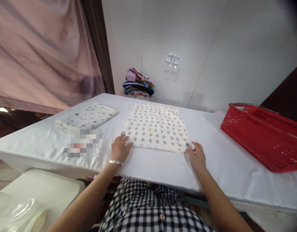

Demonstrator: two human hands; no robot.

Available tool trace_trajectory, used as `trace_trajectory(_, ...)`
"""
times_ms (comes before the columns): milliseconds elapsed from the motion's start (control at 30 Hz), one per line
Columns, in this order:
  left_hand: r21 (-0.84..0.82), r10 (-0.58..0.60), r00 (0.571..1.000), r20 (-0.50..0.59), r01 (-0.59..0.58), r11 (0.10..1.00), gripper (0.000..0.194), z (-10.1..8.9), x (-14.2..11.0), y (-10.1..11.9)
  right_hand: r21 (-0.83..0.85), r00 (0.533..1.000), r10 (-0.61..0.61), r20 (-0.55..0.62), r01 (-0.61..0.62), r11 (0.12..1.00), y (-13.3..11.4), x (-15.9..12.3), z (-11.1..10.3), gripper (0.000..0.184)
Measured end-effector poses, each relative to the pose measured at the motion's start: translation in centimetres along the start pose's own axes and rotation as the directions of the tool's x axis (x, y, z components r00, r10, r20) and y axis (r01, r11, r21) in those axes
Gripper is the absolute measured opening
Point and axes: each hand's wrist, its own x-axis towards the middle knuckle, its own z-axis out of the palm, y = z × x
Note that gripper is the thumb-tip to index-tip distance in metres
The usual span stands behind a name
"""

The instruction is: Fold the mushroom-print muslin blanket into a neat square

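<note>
A white cloth (pixel 158 127) printed with grey mushroom-like shapes and a few coloured ones lies flat and folded on the white-covered table. My left hand (pixel 120 148), with a silver bracelet at the wrist, has its fingers curled at the cloth's near left corner. At the near right corner, my right hand (pixel 197 156) pinches the edge between thumb and fingers. The cloth's near edge runs fairly straight between both hands.
Another folded printed cloth (pixel 87 116) lies on the table's left, with a pixelated patch before it. A red plastic basket (pixel 257 129) stands at the right. Folded fabrics (pixel 138 85) are stacked by the wall. A pale stool (pixel 39 187) bearing clear plastic stands lower left.
</note>
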Motion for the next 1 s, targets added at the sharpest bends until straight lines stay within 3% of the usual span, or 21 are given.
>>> trace_trajectory(100, 0.001, 0.235, 0.965, 0.115, -0.236, 0.972, 0.03, 0.4, -0.8, 2.6, 0.042, 0.969, -0.247, 0.023, 0.246, 0.968, -1.6, -0.5, 0.3, 0.034)
trace_trajectory(167, -0.016, 0.346, 0.924, 0.16, -0.349, 0.937, 0.025, 0.7, -0.8, 4.1, 0.093, 0.904, -0.411, 0.116, 0.402, 0.911, -3.2, -0.4, 0.6, 0.027)
trace_trajectory(300, -0.056, 0.415, 0.891, 0.186, -0.412, 0.91, 0.017, 1.9, 0.0, 5.2, 0.161, 0.715, -0.635, 0.293, 0.618, 0.769, -6.2, 0.4, 1.9, 0.023)
trace_trajectory(400, -0.11, 0.443, 0.876, 0.192, -0.429, 0.897, 0.016, 3.1, 0.7, 4.7, 0.165, 0.643, -0.688, 0.336, 0.679, 0.715, -7.3, 1.3, 3.3, 0.023)
trace_trajectory(467, -0.149, 0.453, 0.877, 0.161, -0.432, 0.89, 0.017, 3.7, 0.9, 4.3, 0.178, 0.645, -0.687, 0.335, 0.672, 0.718, -7.3, 1.7, 4.1, 0.021)
trace_trajectory(700, -0.178, 0.482, 0.874, 0.061, -0.466, 0.867, 0.022, 4.4, 0.9, 4.0, 0.287, 0.763, -0.608, 0.222, 0.545, 0.788, -6.5, 1.4, 5.1, 0.023)
trace_trajectory(833, -0.153, 0.546, 0.837, -0.012, -0.542, 0.827, 0.021, 4.3, 0.7, 4.0, 0.305, 0.735, -0.671, 0.101, 0.619, 0.724, -6.5, 0.8, 5.2, 0.025)
trace_trajectory(1000, -0.15, 0.615, 0.788, 0.012, -0.607, 0.781, 0.02, 4.1, 0.4, 4.0, 0.268, 0.68, -0.727, 0.098, 0.685, 0.677, -6.8, 0.6, 5.1, 0.022)
